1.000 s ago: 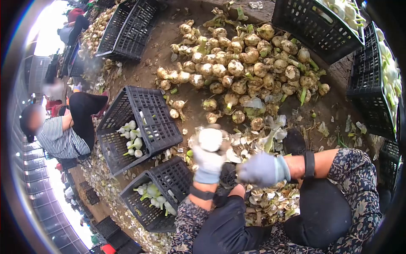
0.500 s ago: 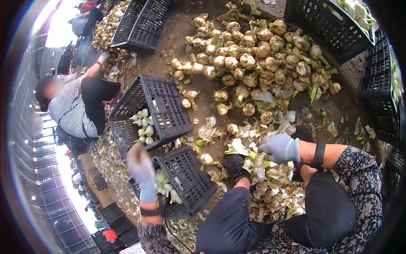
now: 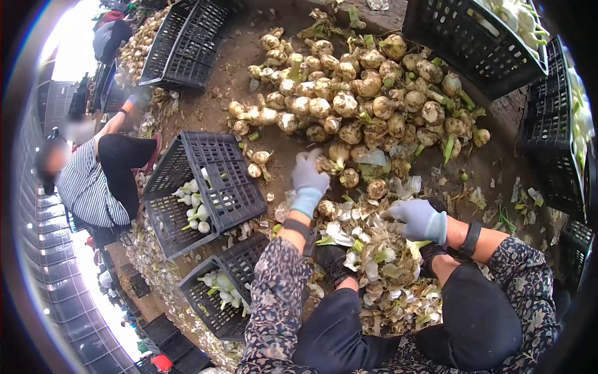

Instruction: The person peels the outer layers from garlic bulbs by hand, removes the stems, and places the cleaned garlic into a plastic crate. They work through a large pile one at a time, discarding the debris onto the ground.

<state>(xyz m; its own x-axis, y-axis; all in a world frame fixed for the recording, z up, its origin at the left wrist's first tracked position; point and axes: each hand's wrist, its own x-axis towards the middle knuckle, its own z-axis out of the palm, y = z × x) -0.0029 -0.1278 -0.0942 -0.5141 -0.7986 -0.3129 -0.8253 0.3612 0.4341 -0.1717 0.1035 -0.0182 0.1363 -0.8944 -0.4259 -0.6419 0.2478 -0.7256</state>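
Beside the bulb pile point(image 3: 367, 93), left hand point(image 3: 309, 177) touching one muddy bulb point(image 3: 329, 164)

The gloved left hand point(image 3: 309, 177) is stretched out to a muddy bulb point(image 3: 328, 164) — the gloved right hand point(image 3: 416, 218) is held over the peelings point(image 3: 374, 252).

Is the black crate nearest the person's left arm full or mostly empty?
Mostly empty: the crate holds only a few white bulbs; much mesh floor shows.
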